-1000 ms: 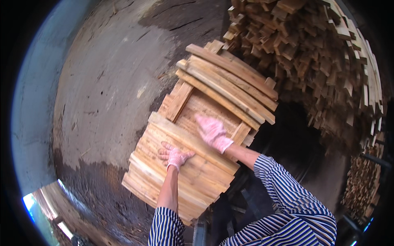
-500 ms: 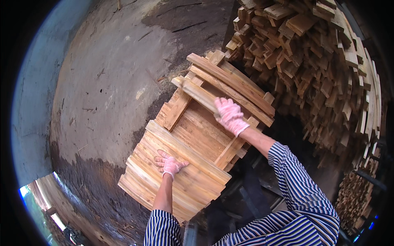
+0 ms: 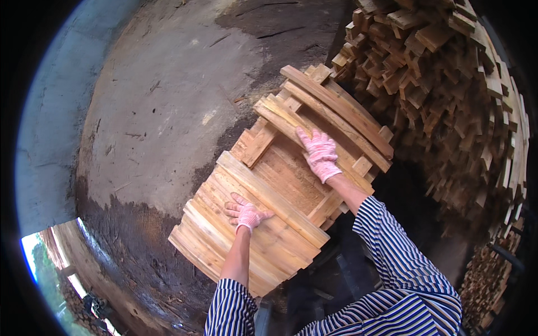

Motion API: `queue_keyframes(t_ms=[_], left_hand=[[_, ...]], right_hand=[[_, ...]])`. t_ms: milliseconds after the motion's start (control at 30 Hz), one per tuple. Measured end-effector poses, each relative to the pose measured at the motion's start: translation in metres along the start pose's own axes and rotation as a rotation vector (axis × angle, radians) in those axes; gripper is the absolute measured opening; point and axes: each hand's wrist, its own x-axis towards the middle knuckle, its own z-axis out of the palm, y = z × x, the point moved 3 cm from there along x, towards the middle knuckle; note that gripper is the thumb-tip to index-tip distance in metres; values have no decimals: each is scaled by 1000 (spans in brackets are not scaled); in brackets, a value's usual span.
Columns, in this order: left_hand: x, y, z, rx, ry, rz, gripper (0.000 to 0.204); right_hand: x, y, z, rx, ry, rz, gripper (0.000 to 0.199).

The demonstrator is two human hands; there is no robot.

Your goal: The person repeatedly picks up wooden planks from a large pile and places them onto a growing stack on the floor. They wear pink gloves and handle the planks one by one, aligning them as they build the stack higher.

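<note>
My left hand (image 3: 246, 213), in a pink-and-white knit glove, lies with fingers spread on a row of pale wooden slats (image 3: 269, 241). These slats sit side by side on the lower-left part of a wooden stack. My right hand (image 3: 320, 155), gloved alike, grips a wooden slat (image 3: 278, 119) from above; its fingertips curl over the edge facing my left hand. That slat lies slantwise across the stack, parallel to the row. Between my hands, a gap shows lower boards (image 3: 288, 173) and a crosspiece (image 3: 261, 147).
Beyond my right hand, more slats (image 3: 342, 115) lie on the stack's far side. A tall pile of cut wood pieces (image 3: 414, 73) rises at the right. Stained concrete floor (image 3: 162, 101) spreads at the left, beside a blue-grey wall (image 3: 56, 123). Dark metal bars (image 3: 347, 274) stand near my body.
My right hand has moved slightly toward my left with the slat, which now lies across the stack. My left hand stays on the row. The whole view has shifted a little.
</note>
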Motion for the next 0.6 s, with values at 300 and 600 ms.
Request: queue_keyframes(t_ms=[300, 600], left_hand=[[1, -1, -2, 75, -18, -15, 166], [6, -1, 1, 125, 39, -31, 165]], right_hand=[[-60, -108, 21, 346, -300, 20, 66], [10, 19, 35, 174, -114, 235, 60]])
